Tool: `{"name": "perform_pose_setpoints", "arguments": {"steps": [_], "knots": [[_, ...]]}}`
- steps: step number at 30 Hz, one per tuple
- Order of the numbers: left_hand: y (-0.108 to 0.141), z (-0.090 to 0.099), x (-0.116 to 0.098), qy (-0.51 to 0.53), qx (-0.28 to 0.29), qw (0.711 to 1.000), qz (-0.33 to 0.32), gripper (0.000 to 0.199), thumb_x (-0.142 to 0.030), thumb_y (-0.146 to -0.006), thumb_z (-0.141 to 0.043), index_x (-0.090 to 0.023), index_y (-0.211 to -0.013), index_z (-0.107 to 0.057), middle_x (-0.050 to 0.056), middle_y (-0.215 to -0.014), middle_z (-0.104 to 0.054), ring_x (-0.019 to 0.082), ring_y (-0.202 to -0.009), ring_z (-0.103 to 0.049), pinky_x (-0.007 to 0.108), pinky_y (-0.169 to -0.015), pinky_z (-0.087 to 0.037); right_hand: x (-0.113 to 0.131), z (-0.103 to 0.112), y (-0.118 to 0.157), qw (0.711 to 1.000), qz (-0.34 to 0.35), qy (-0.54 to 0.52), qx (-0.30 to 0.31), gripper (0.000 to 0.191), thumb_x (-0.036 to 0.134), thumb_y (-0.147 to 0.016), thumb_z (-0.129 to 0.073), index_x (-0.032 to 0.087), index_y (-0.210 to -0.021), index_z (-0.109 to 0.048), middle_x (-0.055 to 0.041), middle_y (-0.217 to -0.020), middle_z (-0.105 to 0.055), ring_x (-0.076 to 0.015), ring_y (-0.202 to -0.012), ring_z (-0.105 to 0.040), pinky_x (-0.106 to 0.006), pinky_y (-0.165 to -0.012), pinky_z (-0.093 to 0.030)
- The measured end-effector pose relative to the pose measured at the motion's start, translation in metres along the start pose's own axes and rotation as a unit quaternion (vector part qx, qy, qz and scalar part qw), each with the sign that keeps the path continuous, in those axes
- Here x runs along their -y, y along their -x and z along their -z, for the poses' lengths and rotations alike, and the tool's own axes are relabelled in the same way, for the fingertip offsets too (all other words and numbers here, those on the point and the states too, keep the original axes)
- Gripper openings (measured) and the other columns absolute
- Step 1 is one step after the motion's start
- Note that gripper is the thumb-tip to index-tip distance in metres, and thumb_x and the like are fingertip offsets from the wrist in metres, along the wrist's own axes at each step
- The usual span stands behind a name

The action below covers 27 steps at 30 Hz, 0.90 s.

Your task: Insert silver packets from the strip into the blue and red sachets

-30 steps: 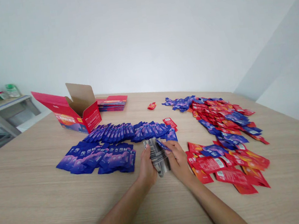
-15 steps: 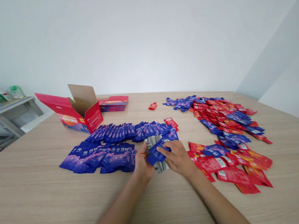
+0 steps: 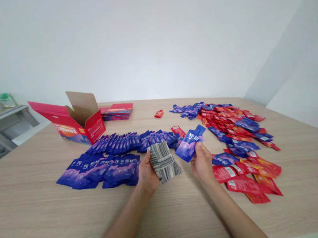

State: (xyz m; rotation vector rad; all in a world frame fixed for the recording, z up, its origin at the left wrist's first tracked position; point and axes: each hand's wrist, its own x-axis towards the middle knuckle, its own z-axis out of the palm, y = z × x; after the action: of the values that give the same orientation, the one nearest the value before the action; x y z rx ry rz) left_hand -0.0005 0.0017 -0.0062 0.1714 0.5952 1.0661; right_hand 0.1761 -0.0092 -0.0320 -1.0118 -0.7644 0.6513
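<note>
My left hand [image 3: 148, 174] is closed on the edge of a folded grey-and-black striped cloth [image 3: 164, 161], held just above the table. In my right hand [image 3: 202, 162] is a blue-purple sachet [image 3: 190, 144], pinched near its lower right side with its printed front showing and its narrow neck pointing up and right. Left of my hands, blue sachets [image 3: 95, 169] lie overlapped in a front row. Behind them runs a second row of tightly overlapped blue sachets [image 3: 121, 143]. To the right of my right hand is a loose pile of red sachets [image 3: 245, 185].
An open red carton [image 3: 80, 123] stands at the back left, flaps up. Beside it lie stacked flat cartons [image 3: 117, 111]. A mixed heap of red and blue sachets [image 3: 228, 120] spreads at the back right. One small red sachet [image 3: 158, 114] lies alone near the wall.
My right hand has moved right, off the cloth, taking the blue sachet along and turning its printed front up. The cloth stays in my left hand, now uncovered. The view has shifted slightly.
</note>
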Motion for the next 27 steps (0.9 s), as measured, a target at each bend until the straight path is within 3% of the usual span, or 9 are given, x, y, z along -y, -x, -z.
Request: {"name": "perform_pose_setpoints", "arguments": {"steps": [2, 5, 9, 13, 18, 20, 23, 27], "knots": [[-0.005, 0.002, 0.003, -0.002, -0.007, 1.000, 0.002, 0.043, -0.039, -0.099, -0.046, -0.010, -0.125, -0.063, 0.013, -0.106, -0.077, 0.029, -0.101, -0.073, 0.049, -0.099, -0.053, -0.003, -0.003, -0.001, 0.997, -0.056, -0.056, 0.024, 0.055, 0.073, -0.079, -0.067, 0.019, -0.075, -0.056, 0.0049, -0.062, -0.051, -0.0092, -0.053, -0.042, -0.022, -0.054, -0.036], [-0.005, 0.002, 0.008, -0.012, 0.013, 1.000, 0.026, 0.045, -0.041, -0.099, -0.046, -0.010, -0.127, -0.063, 0.015, -0.108, -0.076, 0.030, -0.102, -0.073, 0.049, -0.098, -0.053, -0.009, -0.005, 0.003, 0.996, -0.075, -0.017, 0.050, 0.053, 0.069, -0.078, -0.071, 0.018, -0.078, -0.059, 0.0045, -0.065, -0.054, -0.0099, -0.057, -0.044, -0.022, -0.056, -0.037], [0.004, 0.000, 0.020, -0.031, 0.048, 0.996, 0.061, 0.045, -0.041, -0.096, -0.051, -0.011, -0.126, -0.065, 0.014, -0.108, -0.076, 0.031, -0.103, -0.072, 0.049, -0.098, -0.053, -0.016, -0.008, 0.016, 0.991, -0.036, 0.123, 0.036, 0.053, 0.070, -0.086, -0.058, 0.019, -0.091, -0.063, 0.0014, -0.079, -0.062, -0.0146, -0.072, -0.053, -0.026, -0.068, -0.042], [0.009, 0.001, 0.032, -0.061, 0.088, 0.992, 0.063, 0.040, -0.040, -0.091, -0.060, -0.011, -0.118, -0.069, 0.015, -0.106, -0.077, 0.032, -0.102, -0.072, 0.047, -0.099, -0.052, -0.016, -0.009, 0.023, 0.977, 0.003, 0.211, 0.033, 0.048, 0.064, -0.079, -0.069, 0.018, -0.092, -0.060, 0.0014, -0.078, -0.061, -0.0170, -0.073, -0.052, -0.028, -0.069, -0.042], [0.003, 0.009, 0.041, -0.103, 0.114, 0.988, 0.031, 0.037, -0.039, -0.083, -0.071, -0.010, -0.106, -0.073, 0.014, -0.097, -0.078, 0.033, -0.098, -0.073, 0.045, -0.097, -0.053, -0.009, -0.001, 0.011, 0.951, 0.084, 0.292, -0.050, 0.048, 0.060, -0.074, -0.074, 0.019, -0.091, -0.057, 0.0003, -0.080, -0.060, -0.0183, -0.075, -0.051, -0.029, -0.070, -0.038], [0.000, 0.013, 0.042, -0.114, 0.108, 0.987, 0.029, 0.034, -0.037, -0.083, -0.071, -0.009, -0.104, -0.073, 0.013, -0.092, -0.078, 0.033, -0.096, -0.073, 0.045, -0.096, -0.053, -0.006, 0.004, 0.000, 0.960, 0.079, 0.257, -0.080, 0.048, 0.059, -0.072, -0.076, 0.019, -0.089, -0.056, 0.0013, -0.078, -0.058, -0.0170, -0.074, -0.049, -0.029, -0.069, -0.037], [-0.003, 0.015, 0.038, -0.118, 0.082, 0.987, 0.071, 0.032, -0.033, -0.088, -0.063, -0.009, -0.107, -0.072, 0.013, -0.089, -0.078, 0.031, -0.094, -0.074, 0.045, -0.094, -0.054, -0.002, 0.012, -0.016, 0.990, 0.021, 0.101, -0.092, 0.052, 0.064, -0.071, -0.077, 0.019, -0.084, -0.054, 0.0043, -0.072, -0.053, -0.0127, -0.067, -0.045, -0.025, -0.062, -0.037], [-0.002, 0.010, 0.027, -0.103, 0.037, 0.986, 0.129, 0.041, -0.038, -0.096, -0.049, -0.009, -0.118, -0.069, 0.014, -0.090, -0.078, 0.031, -0.091, -0.075, 0.046, -0.092, -0.055, 0.003, 0.017, -0.027, 0.993, -0.086, -0.071, -0.026, 0.059, 0.077, -0.085, -0.054, 0.019, -0.087, -0.057, 0.0069, -0.061, -0.043, -0.0082, -0.050, -0.038, -0.020, -0.046, -0.035]]}}
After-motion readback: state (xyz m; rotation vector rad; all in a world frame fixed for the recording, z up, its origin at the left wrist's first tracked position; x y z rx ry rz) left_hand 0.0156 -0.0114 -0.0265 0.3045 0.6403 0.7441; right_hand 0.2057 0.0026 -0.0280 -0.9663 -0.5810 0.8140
